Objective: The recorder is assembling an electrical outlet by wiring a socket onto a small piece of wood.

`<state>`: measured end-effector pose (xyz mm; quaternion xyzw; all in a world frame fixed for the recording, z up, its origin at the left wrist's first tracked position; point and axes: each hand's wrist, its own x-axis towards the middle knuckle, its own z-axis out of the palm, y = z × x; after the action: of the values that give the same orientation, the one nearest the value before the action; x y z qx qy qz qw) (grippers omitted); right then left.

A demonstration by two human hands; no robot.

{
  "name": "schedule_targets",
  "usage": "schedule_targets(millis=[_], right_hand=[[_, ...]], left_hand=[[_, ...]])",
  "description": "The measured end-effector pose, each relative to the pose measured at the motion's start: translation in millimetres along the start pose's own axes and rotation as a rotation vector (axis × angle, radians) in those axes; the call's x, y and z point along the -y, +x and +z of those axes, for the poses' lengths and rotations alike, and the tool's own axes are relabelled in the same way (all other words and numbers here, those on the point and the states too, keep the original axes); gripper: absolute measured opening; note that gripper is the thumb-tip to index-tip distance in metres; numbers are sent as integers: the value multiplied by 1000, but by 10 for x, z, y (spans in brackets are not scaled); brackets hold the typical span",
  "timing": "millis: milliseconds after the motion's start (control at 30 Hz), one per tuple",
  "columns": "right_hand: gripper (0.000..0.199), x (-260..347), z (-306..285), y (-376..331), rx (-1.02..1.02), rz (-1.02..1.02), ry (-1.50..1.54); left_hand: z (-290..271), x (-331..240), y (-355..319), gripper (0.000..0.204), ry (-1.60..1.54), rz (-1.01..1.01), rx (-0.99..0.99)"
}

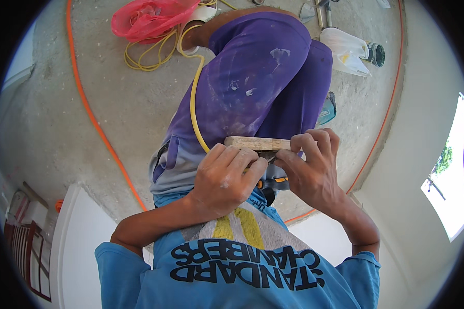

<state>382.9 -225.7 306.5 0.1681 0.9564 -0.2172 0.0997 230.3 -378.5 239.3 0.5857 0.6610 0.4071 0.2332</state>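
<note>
**Both hands closed around a small wooden block held over the lap**

I see my left hand [226, 180] curled tight, knuckles up, with its fingers wrapped over the near-left end of a pale wooden block [257, 142]. My right hand [310, 170] is closed too, its fingers hooked over the block's right end and the thumb pressed in beneath. The block lies flat and level between the two hands, just above the purple trousers [265, 77], in the middle of the view.

Under the hands I can make out a dark tool with an orange band [273, 181], partly hidden; I cannot tell whether either hand grips it. A yellow cable [193, 103] runs up over the trousers from beneath the left hand to a loose coil on the concrete floor [113, 103], beside a pink plastic bag [149, 18]. An orange cord [95, 123] curves across the floor on the left. A white plastic bag [348, 51] lies at the upper right, touching a dark round can [376, 54].
</note>
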Motion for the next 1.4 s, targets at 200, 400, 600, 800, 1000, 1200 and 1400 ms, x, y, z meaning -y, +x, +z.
schedule_targets(millis=[200,400,600,800,1000,1200,1400], right_hand=[[25,298,101,-3,-22,115,-296],[20,442,225,4,-145,469,-42],[16,477,440,1,-349,633,38],[15,306,383,-70,-472,590,341],[22,50,150,-112,-354,453,441],[20,-301,-38,64,-84,15,291],[21,-458,-158,236,104,-109,317]], left_hand=[[-26,11,56,20,-21,1,-20],[30,49,82,21,-14,18,-43],[64,68,116,23,-7,44,-82],[26,90,189,21,19,52,-104],[38,79,217,20,13,40,-105],[43,87,202,20,34,42,-98],[41,86,207,22,25,33,-90]])
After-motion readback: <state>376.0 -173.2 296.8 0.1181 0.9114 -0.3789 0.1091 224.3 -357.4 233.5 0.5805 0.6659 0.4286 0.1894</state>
